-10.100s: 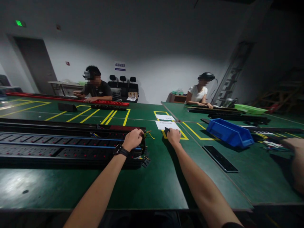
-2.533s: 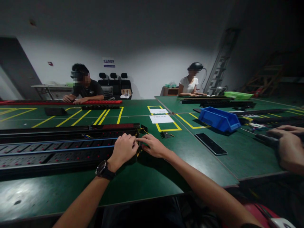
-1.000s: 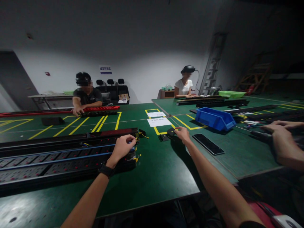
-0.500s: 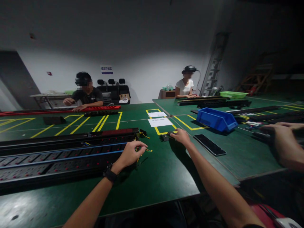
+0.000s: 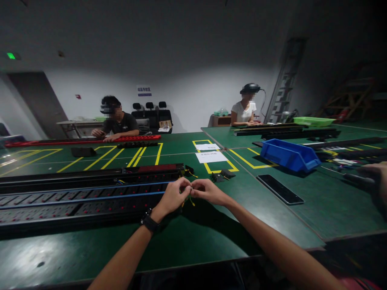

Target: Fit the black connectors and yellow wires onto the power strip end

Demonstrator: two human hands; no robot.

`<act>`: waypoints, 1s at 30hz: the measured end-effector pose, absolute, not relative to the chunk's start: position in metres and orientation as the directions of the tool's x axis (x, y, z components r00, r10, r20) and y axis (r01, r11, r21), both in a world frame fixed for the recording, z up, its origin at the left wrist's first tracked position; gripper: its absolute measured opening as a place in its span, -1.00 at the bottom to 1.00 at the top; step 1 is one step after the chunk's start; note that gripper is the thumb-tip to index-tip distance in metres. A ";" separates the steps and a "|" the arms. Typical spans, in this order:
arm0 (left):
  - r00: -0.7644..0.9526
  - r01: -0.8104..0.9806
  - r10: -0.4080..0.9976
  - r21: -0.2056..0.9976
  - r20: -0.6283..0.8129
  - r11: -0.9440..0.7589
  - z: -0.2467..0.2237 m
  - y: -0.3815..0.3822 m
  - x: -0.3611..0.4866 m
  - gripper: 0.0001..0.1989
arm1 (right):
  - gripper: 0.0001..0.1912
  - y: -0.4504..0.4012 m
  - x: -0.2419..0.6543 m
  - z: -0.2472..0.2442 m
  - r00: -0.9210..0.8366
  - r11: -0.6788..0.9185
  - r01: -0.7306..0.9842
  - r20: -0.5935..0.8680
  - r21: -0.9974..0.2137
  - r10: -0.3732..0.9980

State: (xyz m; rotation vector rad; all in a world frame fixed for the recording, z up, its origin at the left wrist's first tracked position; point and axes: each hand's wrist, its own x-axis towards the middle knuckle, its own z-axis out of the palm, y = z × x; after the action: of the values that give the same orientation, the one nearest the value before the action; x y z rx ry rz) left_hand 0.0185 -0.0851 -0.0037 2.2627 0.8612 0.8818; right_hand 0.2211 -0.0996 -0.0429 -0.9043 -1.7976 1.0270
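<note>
My left hand (image 5: 174, 196), with a black watch at the wrist, is closed in a pinch at the right end of a long black socket strip (image 5: 115, 205) with red dots and blue edges. Yellow-green wires (image 5: 192, 202) come out under its fingertips. My right hand (image 5: 211, 192) is also pinched, its fingertips meeting those of the left. Whatever small piece is between them is mostly hidden by the fingers. Beyond my right hand, small black parts (image 5: 223, 175) lie on the green table.
Another black strip (image 5: 145, 169) lies behind the first. To the right are a phone (image 5: 279, 189), a blue bin (image 5: 288, 156) and a screwdriver (image 5: 358, 179) near another person's hand (image 5: 377, 171). Paper labels (image 5: 211, 156) lie ahead. Two people sit across the table.
My right hand has moved left from the small black parts to meet my left hand at the wires. The view has shifted slightly left. The neighbouring person's hand is farther right.
</note>
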 end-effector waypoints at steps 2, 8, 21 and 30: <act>0.552 0.320 0.742 0.725 0.381 -0.610 -0.006 -0.082 0.018 -0.81 | -0.52 -0.098 0.220 -0.047 -0.309 0.382 0.129 0.329 -0.915 0.892; 0.525 0.260 0.769 0.791 0.365 -0.554 -0.007 -0.078 0.019 -0.81 | -0.56 -0.098 0.221 -0.042 -0.225 0.437 0.201 0.393 -0.877 0.891; 0.375 0.809 0.829 0.290 0.415 -0.511 0.007 -0.078 -0.005 -0.86 | -0.80 -0.098 0.277 -0.025 -0.004 0.046 0.985 0.245 -0.165 0.970; 0.302 0.889 0.873 0.218 0.384 -0.404 0.007 -0.071 -0.019 -0.86 | -0.67 -0.038 0.214 -0.021 0.006 0.037 0.991 0.322 -0.127 0.947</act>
State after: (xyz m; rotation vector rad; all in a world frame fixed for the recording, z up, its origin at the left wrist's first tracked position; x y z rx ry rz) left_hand -0.0186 -0.0711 0.0072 2.5636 1.7340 0.7173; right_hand 0.2136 -0.0384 -0.0207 -1.9711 -2.0024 -0.1956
